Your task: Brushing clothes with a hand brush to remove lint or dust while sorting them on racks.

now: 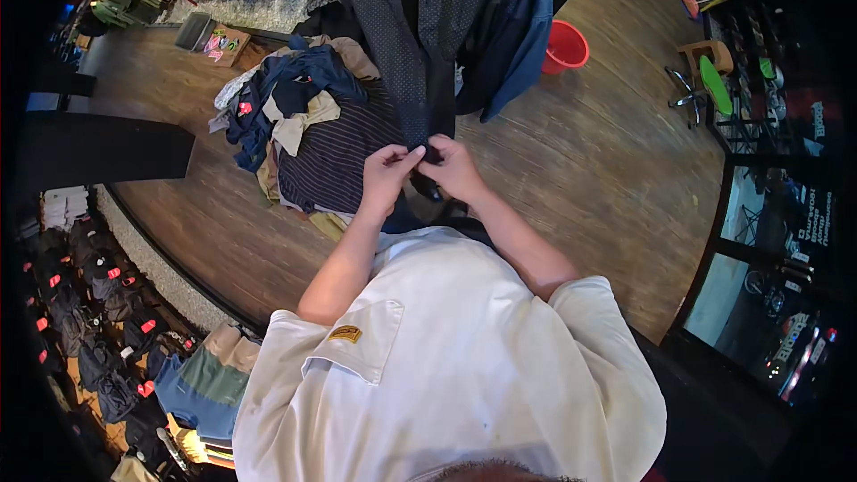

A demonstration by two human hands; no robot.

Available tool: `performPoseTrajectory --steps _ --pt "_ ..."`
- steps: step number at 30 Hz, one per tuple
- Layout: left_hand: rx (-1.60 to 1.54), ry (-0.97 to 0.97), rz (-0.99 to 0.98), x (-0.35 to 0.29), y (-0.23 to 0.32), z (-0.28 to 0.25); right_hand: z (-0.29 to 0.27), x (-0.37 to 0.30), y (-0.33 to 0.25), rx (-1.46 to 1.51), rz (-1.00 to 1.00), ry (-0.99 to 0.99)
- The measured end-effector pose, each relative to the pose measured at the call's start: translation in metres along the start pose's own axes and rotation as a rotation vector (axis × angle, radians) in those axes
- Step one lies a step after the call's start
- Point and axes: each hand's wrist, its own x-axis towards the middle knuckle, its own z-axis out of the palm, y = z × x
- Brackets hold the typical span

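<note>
A dark long-sleeved shirt with small light dots (406, 71) hangs in front of me at the top middle. Its sleeve runs down to my two hands, which meet at the sleeve's lower end. My left hand (386, 180) pinches the dark cuff between thumb and fingers. On the other side, my right hand (455, 170) grips the same cuff, its fingers curled and partly hiding the cloth. Whether a button lies under the fingertips is too small to see. Dark and blue garments (527, 45) hang beside the shirt on its right.
A heap of folded and crumpled clothes (303, 125) lies on the wooden floor (589, 161) to the left. A red bucket (565, 46) stands right of the hanging garments. Backpacks (107, 321) line the lower left. A chair (705, 71) stands far right, and a black ledge (107, 145) juts in left.
</note>
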Motion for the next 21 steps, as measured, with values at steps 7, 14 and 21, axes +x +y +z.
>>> performPoseTrajectory --steps 7,14,21 --pt "0.068 -0.045 0.081 0.012 0.028 -0.018 0.005 0.004 -0.005 0.449 0.057 -0.088" --pt "-0.115 -0.143 -0.086 0.004 0.053 -0.048 0.034 0.007 -0.025 0.254 -0.079 -0.023" --pt "-0.253 -0.119 -0.149 0.004 0.042 -0.069 0.068 -0.006 -0.044 0.061 0.005 0.130"
